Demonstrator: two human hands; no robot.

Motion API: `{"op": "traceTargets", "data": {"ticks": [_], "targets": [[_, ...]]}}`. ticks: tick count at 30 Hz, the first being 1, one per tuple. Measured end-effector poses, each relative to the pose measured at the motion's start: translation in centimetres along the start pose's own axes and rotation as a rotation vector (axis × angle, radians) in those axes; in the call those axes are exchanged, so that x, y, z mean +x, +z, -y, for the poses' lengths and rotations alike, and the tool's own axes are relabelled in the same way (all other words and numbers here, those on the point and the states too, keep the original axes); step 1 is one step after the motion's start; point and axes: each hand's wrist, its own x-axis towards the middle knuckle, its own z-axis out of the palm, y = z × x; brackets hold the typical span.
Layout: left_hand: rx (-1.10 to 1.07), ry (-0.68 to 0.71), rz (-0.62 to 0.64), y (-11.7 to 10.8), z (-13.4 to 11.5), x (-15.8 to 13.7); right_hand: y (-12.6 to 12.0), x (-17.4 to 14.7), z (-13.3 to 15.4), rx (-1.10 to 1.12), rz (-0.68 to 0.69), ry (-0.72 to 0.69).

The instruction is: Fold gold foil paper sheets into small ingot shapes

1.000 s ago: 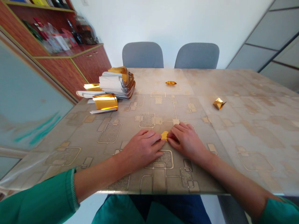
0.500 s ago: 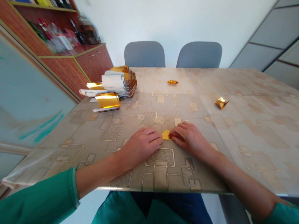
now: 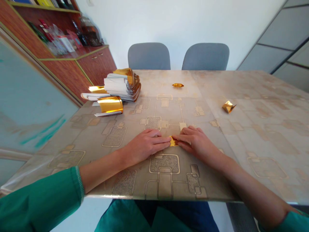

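A small folded piece of gold foil paper lies on the patterned tablecloth, between my two hands. My left hand rests palm down, its fingers stretched together and closed over the paper's left end; the thumb is mostly hidden. At the right end, my right hand pinches the paper between thumb and fingers. Only a short gold strip shows between the fingertips. Farther off to the right sits a folded gold paper piece with pointed corners. Another narrow folded gold piece lies near the far edge.
At the back left stands a thick stack of gold and white paper sheets, with a curled gold sheet in front. Two grey chairs are across the table. A wooden cabinet with bottles is at the left.
My left hand has shifted slightly right, its fingers now straighter and covering more of the gold paper's left end. My right hand stays nearly where it was, still at the paper's right end.
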Motion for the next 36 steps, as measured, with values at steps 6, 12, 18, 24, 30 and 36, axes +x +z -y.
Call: {"op": "traceTargets", "data": {"ticks": [6, 12, 18, 24, 30, 36], "targets": [[0.008, -0.022, 0.003, 0.0, -0.2, -0.7, 0.3, 0.1, 0.1, -0.037, -0.035, -0.02], [0.048, -0.042, -0.033, -0.3, -0.7, 0.1, 0.3, 0.3, 1.1, -0.154, -0.093, -0.109], [0.05, -0.074, -0.022, 0.0, -0.4, -0.9, 0.3, 0.3, 0.8, -0.162, -0.04, -0.103], [0.035, -0.073, -0.052, 0.3, -0.2, -1.4, 0.2, 0.3, 0.5, -0.09, 0.017, -0.061], [0.104, 0.019, -0.1, 0.2, -0.6, -0.9, 0.3, 0.3, 0.6, -0.087, -0.001, -0.095], [0.163, 0.011, -0.109, -0.1, -1.4, -1.7, 0.2, 0.4, 0.8, -0.065, 0.007, -0.086]]}}
